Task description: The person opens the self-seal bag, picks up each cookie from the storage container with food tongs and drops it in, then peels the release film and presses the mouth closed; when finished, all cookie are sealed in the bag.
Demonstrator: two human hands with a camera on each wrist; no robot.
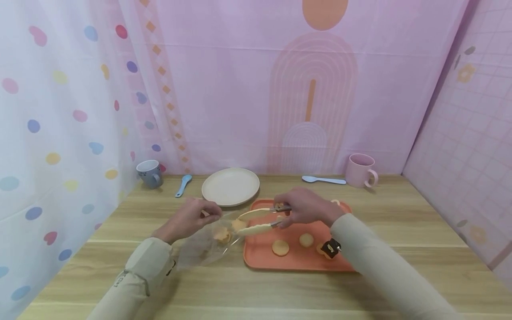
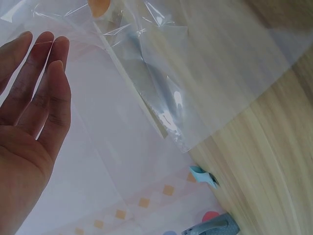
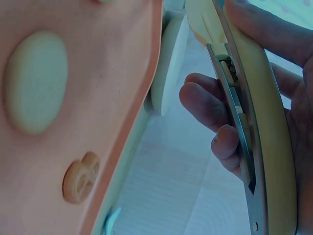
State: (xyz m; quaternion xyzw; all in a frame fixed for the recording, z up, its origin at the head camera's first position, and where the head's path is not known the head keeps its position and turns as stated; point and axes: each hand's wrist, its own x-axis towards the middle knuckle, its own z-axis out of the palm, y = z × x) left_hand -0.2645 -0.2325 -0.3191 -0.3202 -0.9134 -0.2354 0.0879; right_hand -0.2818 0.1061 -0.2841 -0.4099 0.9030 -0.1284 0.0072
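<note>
My left hand (image 1: 191,219) (image 2: 36,103) pinches the edge of a clear plastic bag (image 1: 198,249) (image 2: 225,73) between thumb and fingertips. Several cookies (image 1: 222,235) lie inside the bag, and another cookie (image 1: 238,225) is at its mouth by the tong tips. My right hand (image 1: 306,206) (image 3: 288,88) grips metal tongs (image 1: 261,229) (image 3: 276,147) with pale yellow arms, spread apart and pointing left over the tray's edge. The orange tray (image 1: 298,264) (image 3: 117,63) holds round cookies (image 1: 280,248) (image 3: 36,82), a pretzel-shaped one (image 3: 80,177) and a chocolate-topped one (image 1: 330,249).
A cream plate (image 1: 230,186) (image 3: 170,63) stands behind the bag. Further left are a blue spoon (image 1: 184,185) and a grey-blue mug (image 1: 150,174). At the back right lie a pale blue spoon (image 1: 324,180) and a pink mug (image 1: 359,170). Curtains border the table.
</note>
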